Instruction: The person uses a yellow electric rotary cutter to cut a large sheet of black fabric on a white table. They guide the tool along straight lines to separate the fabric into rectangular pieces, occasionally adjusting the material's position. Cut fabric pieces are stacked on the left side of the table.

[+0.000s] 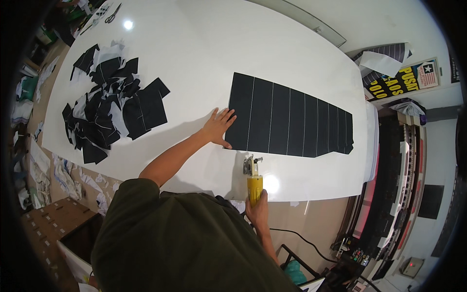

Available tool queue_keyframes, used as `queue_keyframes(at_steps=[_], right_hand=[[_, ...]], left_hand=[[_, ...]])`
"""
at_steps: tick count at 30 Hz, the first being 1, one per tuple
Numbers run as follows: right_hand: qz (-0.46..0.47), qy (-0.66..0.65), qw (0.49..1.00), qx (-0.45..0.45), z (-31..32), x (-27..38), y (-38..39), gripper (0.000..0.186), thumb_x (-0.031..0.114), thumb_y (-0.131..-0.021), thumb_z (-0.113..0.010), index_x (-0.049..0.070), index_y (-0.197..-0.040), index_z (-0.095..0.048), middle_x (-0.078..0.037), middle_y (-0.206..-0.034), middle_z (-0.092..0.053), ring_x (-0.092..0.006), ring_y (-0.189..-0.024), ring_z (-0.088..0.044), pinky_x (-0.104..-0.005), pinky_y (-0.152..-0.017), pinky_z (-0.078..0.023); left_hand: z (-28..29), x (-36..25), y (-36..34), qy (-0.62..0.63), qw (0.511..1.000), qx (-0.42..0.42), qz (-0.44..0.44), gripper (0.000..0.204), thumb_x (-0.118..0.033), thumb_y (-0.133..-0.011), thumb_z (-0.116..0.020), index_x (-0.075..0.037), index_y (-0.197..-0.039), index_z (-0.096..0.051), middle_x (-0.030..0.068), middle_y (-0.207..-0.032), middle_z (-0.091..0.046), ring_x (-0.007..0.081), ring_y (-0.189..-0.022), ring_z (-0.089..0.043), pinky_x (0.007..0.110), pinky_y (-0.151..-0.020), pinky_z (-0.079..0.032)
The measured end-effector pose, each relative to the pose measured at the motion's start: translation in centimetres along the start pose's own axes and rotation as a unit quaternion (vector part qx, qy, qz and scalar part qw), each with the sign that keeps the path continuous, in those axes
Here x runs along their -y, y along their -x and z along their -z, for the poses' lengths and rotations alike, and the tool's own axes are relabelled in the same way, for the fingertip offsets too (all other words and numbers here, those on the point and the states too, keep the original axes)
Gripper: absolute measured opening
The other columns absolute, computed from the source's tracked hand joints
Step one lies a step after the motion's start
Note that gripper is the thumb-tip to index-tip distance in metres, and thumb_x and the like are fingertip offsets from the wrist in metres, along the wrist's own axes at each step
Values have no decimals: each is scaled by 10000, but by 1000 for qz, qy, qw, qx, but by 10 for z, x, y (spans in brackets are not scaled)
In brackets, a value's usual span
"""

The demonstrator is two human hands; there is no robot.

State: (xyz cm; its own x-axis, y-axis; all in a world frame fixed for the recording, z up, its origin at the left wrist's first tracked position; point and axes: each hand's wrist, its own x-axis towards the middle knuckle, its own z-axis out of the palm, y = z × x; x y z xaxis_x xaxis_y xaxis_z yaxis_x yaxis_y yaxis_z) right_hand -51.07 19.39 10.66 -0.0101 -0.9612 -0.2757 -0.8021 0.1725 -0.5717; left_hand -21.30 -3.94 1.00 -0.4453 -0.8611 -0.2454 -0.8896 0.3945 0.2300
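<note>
A stack of black fabric (pixel 278 117) with thin white lines across it lies flat on the white table (pixel 194 58). My left hand (pixel 220 127) rests on the fabric's left edge with its fingers spread. In my right hand (pixel 258 210) is a yellow handheld electric fabric cutter (pixel 255 187), gripped by its body. The cutter's metal head (pixel 251 166) sits on the table just below the fabric's near edge, apart from it.
A heap of black and white fabric scraps (pixel 109 100) covers the table's left part. Scissors (pixel 113 13) lie at the far left corner. A long machine (pixel 389 180) stands at the right. A black cable (pixel 306 239) runs over the floor, and scraps (pixel 68 177) litter it at left.
</note>
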Motion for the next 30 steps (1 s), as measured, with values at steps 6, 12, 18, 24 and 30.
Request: queue_keyframes(at_steps=[6,12,18,24,30], right_hand=[[18,11,1000,-16,-12,14,-32,610,148,-913,-731,-118,-1353,-403,-358,-1133,-583,-535,-1033,-615,-541,-885,-516],[35,4,999,-39,-19,18,-40,578,133,-917,-724,-106,-1337,-407,-360,-1120,-584,-536,-1013,-617,-539,-866,-517],[24,8,999,-23,-20,28,-59,578,127,-914,-718,-100,-1335,-393,-375,-1107,-591,-556,-1003,-624,-546,-857,-525],[30,13,999,-33,-16,50,-91,569,130,-915,-720,-96,-1319,-390,-399,-1095,-621,-571,-1018,-645,-550,-869,-535],[28,18,999,-38,-15,58,-126,557,156,-918,-710,-83,-1307,-391,-408,-1101,-633,-581,-1028,-649,-557,-884,-536]], left_hand=[[-1,5,4,26,999,-20,-8,1410,-865,-652,-734,-58,-1669,-185,186,-1746,-119,366,-1620,-91,635,-1277,-70],[-4,7,4,40,999,-20,-6,1405,-846,-647,-752,-64,-1669,-188,174,-1749,-120,359,-1622,-84,625,-1282,-54],[0,7,5,52,998,-19,-7,1398,-817,-646,-776,-63,-1668,-195,172,-1750,-118,347,-1626,-71,619,-1284,-37],[-7,9,4,50,998,-26,2,1405,-833,-630,-768,-74,-1671,-206,152,-1757,-116,322,-1630,-58,609,-1286,-10],[0,5,5,62,998,-29,-1,1383,-795,-639,-790,-57,-1661,-222,164,-1751,-131,332,-1626,-84,622,-1282,-38]])
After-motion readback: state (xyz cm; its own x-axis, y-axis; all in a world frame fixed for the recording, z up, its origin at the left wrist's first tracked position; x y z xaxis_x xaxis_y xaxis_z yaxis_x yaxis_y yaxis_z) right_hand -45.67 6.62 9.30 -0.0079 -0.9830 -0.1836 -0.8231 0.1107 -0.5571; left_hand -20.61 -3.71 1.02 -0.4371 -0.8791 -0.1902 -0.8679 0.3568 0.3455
